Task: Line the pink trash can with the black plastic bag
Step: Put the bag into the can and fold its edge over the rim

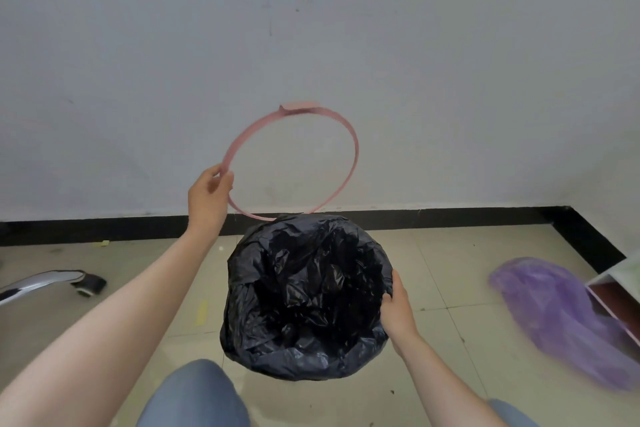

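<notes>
Bag [304, 295] over the can: glossy black; retaining ring [353, 163]: pale pink. Second bag [554, 315] on floor: translucent purple. Floor tiles [450, 274] beige with dark grout lines, baseboard [433, 217] black, wall [311, 28] plain grey-white, trousers [194, 395] blue denim.

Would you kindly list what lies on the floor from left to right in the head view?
Chrome chair leg → black plastic bag draped over the bin → purple bag → white cabinet at the right edge.
</notes>
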Motion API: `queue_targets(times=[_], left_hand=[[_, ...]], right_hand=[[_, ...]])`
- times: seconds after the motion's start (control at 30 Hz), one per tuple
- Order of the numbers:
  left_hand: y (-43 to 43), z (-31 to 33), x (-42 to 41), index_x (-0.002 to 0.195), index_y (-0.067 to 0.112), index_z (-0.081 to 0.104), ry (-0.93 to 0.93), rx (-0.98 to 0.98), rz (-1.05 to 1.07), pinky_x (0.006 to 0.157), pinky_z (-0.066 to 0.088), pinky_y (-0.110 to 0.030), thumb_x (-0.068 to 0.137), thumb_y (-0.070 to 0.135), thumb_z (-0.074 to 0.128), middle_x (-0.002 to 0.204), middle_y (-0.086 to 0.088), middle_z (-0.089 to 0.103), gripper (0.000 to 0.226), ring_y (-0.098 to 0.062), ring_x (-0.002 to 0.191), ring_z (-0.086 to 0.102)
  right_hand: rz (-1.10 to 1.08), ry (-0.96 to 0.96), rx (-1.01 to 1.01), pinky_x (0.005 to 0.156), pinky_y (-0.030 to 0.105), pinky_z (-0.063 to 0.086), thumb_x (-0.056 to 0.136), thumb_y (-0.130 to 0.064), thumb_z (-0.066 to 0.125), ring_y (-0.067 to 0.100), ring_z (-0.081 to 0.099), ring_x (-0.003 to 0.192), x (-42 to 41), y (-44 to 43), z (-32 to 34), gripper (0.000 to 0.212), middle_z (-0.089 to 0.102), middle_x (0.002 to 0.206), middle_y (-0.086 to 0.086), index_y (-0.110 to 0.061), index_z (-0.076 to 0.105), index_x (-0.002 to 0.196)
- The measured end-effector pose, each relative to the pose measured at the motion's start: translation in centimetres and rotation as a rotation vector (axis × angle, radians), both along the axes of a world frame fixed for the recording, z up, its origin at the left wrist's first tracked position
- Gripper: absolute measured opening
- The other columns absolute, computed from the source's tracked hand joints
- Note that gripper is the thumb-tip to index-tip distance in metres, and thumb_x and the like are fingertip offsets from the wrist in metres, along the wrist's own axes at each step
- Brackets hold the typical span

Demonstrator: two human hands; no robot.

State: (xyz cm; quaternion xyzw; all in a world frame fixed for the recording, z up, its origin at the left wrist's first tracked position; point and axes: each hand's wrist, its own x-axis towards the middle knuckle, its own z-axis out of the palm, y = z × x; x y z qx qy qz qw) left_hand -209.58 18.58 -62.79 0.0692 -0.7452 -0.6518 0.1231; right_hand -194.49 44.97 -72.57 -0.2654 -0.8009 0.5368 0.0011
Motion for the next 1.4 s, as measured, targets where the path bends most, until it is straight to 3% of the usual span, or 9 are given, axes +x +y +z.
queue_targets(times=[0.1,0.27,0.37,0.47,0.63,0.9,1.07,1.23,1.4], left_hand=[[0.1,-1.2,3.3,0.115,0.010,0.060,0.073,-0.123,-0.027,0.077,0.039,-0.007,0.095,0.019,0.047,0.102,-0.002,0.063,0.026,-0.012,0.095,0.055],[-0.4,-3.9,8.7,0.117,0.021,0.060,0.065,-0.219,-0.141,0.093,0.036,-0.021,0.094,0.016,0.050,0.114,0.008,0.059,0.026,-0.010,0.111,0.051],[-0.9,-5.1,11.5,0.116,0.037,0.057,0.048,-0.289,-0.221,0.100,0.032,-0.019,0.092,0.016,0.053,0.120,0.020,0.055,0.032,-0.003,0.118,0.047],[-1.3,-6.3,13.2,0.125,0.022,0.056,-0.036,-0.365,-0.249,0.111,0.031,-0.033,0.091,0.013,0.054,0.135,0.005,0.053,0.035,-0.016,0.131,0.042],[-1.6,-7.8,15.0,0.131,0.010,0.051,-0.009,-0.787,-0.424,0.116,0.019,-0.039,0.090,-0.003,0.047,0.147,-0.008,0.040,0.043,-0.025,0.141,0.025],[2.7,-8.1,20.8,0.106,0.022,0.072,0.064,-1.272,-0.660,0.107,0.010,-0.032,0.096,0.047,0.005,0.113,-0.002,0.071,0.072,-0.024,0.108,0.065],[3.1,-8.5,21.0,0.097,0.022,0.075,0.038,-1.380,-0.689,0.097,0.028,-0.039,0.077,0.051,0.039,0.102,-0.005,0.075,0.050,-0.026,0.101,0.069],[3.0,-9.6,20.5,0.085,0.020,0.076,0.126,-1.406,-0.621,0.097,0.033,-0.043,0.072,0.047,0.054,0.095,-0.007,0.075,0.037,-0.028,0.098,0.069],[3.2,-10.1,20.2,0.076,0.017,0.074,0.057,-1.421,-0.622,0.081,0.052,-0.056,0.074,0.046,0.044,0.094,-0.011,0.075,0.042,-0.033,0.099,0.068]], right_hand=[[-0.012,-0.026,0.023,0.115,0.047,0.025,0.099,-0.012,0.033,0.030,0.026,0.138,0.1,0.3,0.5,0.046,0.024,0.152,0.013,-0.013,0.022,0.145],[0.101,0.331,0.468,0.114,0.036,0.006,0.096,-0.031,0.045,0.022,0.001,0.144,0.4,0.5,5.4,0.065,0.005,0.157,0.014,-0.012,0.009,0.147],[0.341,0.625,0.763,0.112,0.044,0.016,0.085,-0.030,0.051,0.027,0.013,0.141,0.2,0.2,8.8,0.066,0.025,0.149,0.026,-0.004,0.027,0.140],[0.685,0.736,0.940,0.105,0.057,0.033,0.077,-0.021,0.054,0.031,0.043,0.126,0.7,0.1,9.3,0.056,0.057,0.127,0.022,-0.002,0.044,0.130],[1.024,0.543,1.095,0.088,0.042,0.052,0.060,-0.012,0.061,0.020,0.064,0.075,4.7,1.4,5.4,0.050,0.068,0.083,0.000,-0.013,0.065,0.111],[1.073,0.452,1.206,0.081,0.028,0.057,0.067,-0.047,0.075,0.007,0.066,0.075,6.6,0.4,2.0,0.039,0.070,0.080,-0.013,-0.025,0.070,0.099],[1.094,0.419,1.233,0.088,0.026,0.054,0.073,-0.046,0.071,0.006,0.065,0.082,6.6,0.5,1.8,0.039,0.069,0.085,-0.013,-0.026,0.067,0.106],[1.162,0.228,1.060,0.112,0.037,0.024,0.096,-0.034,0.038,0.025,0.050,0.112,6.1,0.4,1.0,0.043,0.059,0.117,0.008,-0.017,0.041,0.136],[1.145,0.240,1.072,0.110,0.036,0.027,0.096,-0.032,0.041,0.026,0.052,0.106,5.6,0.3,0.3,0.041,0.061,0.110,0.008,-0.016,0.044,0.134]])
